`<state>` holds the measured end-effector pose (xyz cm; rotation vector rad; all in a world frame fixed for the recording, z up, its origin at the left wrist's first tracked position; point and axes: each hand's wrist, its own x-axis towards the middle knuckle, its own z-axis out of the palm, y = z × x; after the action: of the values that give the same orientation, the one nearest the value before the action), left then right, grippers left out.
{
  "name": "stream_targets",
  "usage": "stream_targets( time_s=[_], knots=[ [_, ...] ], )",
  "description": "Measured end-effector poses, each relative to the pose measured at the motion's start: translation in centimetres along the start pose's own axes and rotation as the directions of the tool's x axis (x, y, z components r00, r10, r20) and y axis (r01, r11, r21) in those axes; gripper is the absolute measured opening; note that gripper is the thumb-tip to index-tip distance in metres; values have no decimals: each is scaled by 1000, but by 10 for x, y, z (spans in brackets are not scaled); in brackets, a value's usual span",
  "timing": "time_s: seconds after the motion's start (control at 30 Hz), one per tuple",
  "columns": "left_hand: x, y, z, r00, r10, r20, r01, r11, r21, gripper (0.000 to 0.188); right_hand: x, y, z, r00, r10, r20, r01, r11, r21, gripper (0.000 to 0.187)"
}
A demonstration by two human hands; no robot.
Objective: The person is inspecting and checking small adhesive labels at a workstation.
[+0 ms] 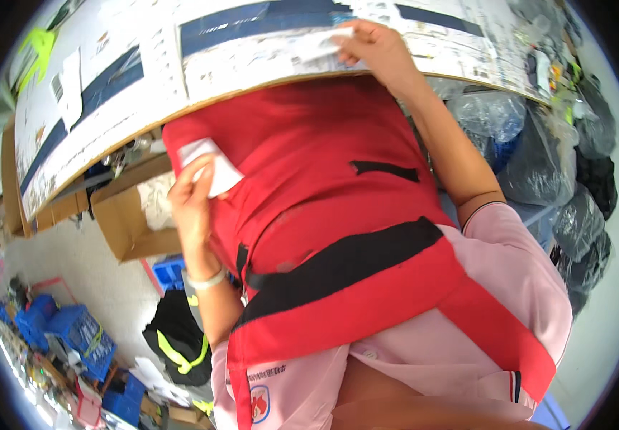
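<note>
left hand (pixel 192 196) pinches white card (pixel 226 176), right hand (pixel 385 54) pinches white slip (pixel 318 46)
a loosened left pinch might let the card fall below the table (pixel 245 66)

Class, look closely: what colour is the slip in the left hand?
The slip in the left hand is white, seen in the head view.

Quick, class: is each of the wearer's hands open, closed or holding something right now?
Left hand: closed, pinching a small white sheet before the red apron.
Right hand: closed, pinching a blurred white strip at the table.
</note>
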<state>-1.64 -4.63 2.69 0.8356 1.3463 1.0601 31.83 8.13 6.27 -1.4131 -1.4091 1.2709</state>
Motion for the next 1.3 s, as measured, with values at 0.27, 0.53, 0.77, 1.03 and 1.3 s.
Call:
stream_targets(
  time_s=[0.27, 0.53, 0.77, 1.03, 1.3],
  knots=[
    [20, -61, -125, 977, -109, -182, 40, 937, -346, 29, 50, 45, -98, 766, -459, -450, 82, 764, -640, 16],
    [-5, -184, -271, 779, 123, -615, 334, 749, 573, 51, 41, 9, -38, 812, -527, -252, 345, 781, -521, 25],
    [51, -65, -157, 871, 178, -458, -64, 965, 253, 29, 16, -25, 96, 761, -614, 210, 633, 631, -448, 26],
    [47, -12, -57, 913, 337, -230, -293, 934, 206, 16, 51, -26, 201, 605, -724, 331, 756, 392, -524, 36],
    [34, -3, -31, 975, 135, -175, -164, 973, -161, 18, 51, -34, 194, 416, -855, 310, 854, 250, -456, 6]
  ],
)
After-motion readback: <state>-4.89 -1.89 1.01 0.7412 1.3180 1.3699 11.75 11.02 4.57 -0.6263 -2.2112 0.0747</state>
